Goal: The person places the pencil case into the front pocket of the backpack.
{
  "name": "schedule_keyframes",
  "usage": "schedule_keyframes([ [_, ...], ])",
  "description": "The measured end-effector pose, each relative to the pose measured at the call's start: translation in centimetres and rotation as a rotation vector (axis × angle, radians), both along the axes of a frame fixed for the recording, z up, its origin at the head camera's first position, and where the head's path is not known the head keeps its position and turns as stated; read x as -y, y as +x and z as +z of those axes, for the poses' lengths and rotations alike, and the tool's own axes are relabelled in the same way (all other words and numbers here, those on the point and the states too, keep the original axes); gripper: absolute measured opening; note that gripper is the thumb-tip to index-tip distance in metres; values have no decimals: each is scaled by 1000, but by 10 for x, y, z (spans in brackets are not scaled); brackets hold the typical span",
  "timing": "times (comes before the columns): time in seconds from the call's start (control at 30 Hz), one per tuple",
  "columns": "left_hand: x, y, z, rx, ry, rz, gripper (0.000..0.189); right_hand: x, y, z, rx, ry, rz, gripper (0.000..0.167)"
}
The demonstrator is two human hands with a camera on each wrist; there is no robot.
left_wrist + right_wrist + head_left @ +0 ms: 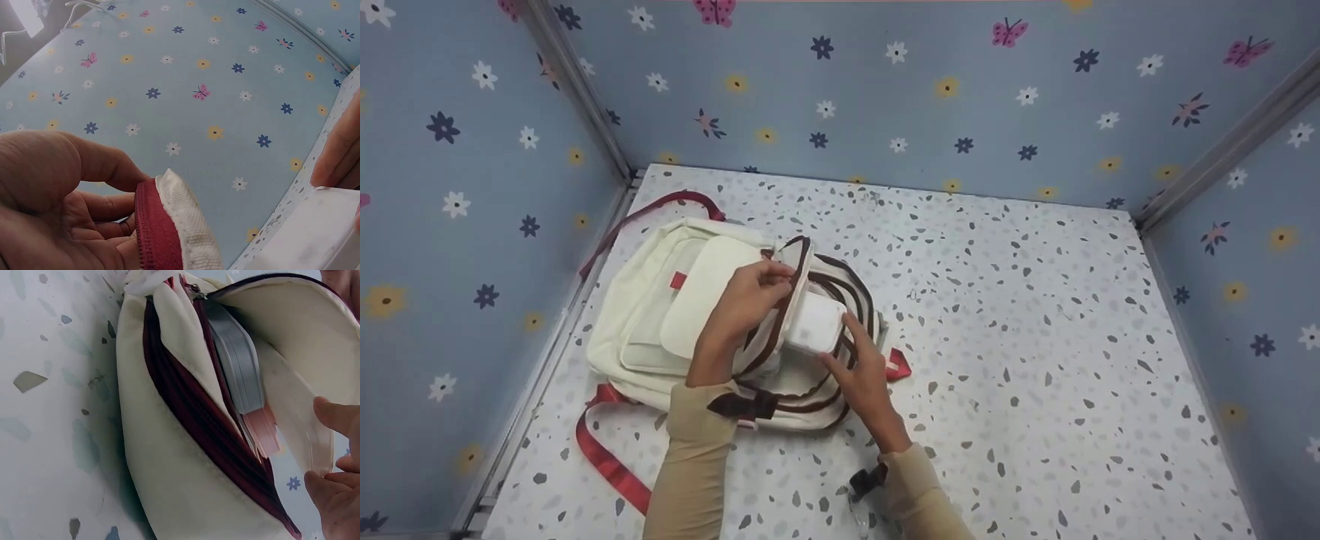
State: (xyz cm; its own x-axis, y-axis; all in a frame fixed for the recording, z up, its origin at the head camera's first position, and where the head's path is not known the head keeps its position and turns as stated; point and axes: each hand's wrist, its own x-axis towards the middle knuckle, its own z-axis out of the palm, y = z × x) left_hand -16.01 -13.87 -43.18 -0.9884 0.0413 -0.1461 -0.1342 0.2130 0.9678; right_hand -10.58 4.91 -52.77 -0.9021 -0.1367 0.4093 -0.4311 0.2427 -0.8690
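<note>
A cream backpack point(619, 330) with dark red zips lies on the speckled table, its main compartment unzipped. My left hand point(744, 301) pinches the zipped edge of the raised flap point(188, 230) between thumb and fingers. In my right hand point(866, 375) is a white box point(816, 324) with rounded corners, gripped by its near end between thumb and fingers. The box's far end reaches into the opening under the flap. Inside the bag, the right wrist view shows a grey case point(239, 363) and a pink item point(262, 433) standing beside the box.
Red straps point(611, 469) trail from the bag's left side onto the table point(1020, 337). Blue flowered panels point(870, 97) stand around the back and sides. A small red tab point(897, 365) sticks out at the bag's right.
</note>
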Motion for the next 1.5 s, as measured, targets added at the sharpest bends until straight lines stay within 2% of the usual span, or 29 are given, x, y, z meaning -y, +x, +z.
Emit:
schedule_keyframes([
  [0.03, 0, 0, 0, 3, -1, 0, 26, 2, 2, 0, -6, 12, -18, 63],
  [0.13, 1, 1, 0, 10, 5, 1, 26, 5, 1, -13, -9, 55, -90, 58],
  [0.27, 2, 1, 1, 9, 10, -7, 26, 3, 6, -16, 7, 50, -126, 49],
  [0.3, 2, 1, 2, 8, 11, -8, 26, 1, 9, -11, 10, 44, -119, 46],
  [0.37, 2, 1, 3, 6, 9, -8, 26, 0, 15, -2, 24, 10, -90, 43],
  [0.47, 1, 0, 3, 3, 6, -3, 26, -3, 16, 0, 37, -21, -35, 40],
  [0.7, 0, 0, 2, -9, -12, 5, 26, -1, 10, -6, 103, -143, 160, 43],
  [0.93, -2, 2, 3, -26, -22, -7, 25, 14, 5, -10, 155, -186, 275, 50],
  [1.13, -5, 3, 1, -45, -10, -25, 24, 24, 2, -9, 164, -209, 329, 57],
  [1.33, -8, 6, 3, -48, -50, -60, 24, 29, -1, -5, 197, -238, 382, 62],
  [1.5, -11, 8, 4, -69, -72, -73, 23, 31, -3, -1, 259, -265, 373, 66],
])
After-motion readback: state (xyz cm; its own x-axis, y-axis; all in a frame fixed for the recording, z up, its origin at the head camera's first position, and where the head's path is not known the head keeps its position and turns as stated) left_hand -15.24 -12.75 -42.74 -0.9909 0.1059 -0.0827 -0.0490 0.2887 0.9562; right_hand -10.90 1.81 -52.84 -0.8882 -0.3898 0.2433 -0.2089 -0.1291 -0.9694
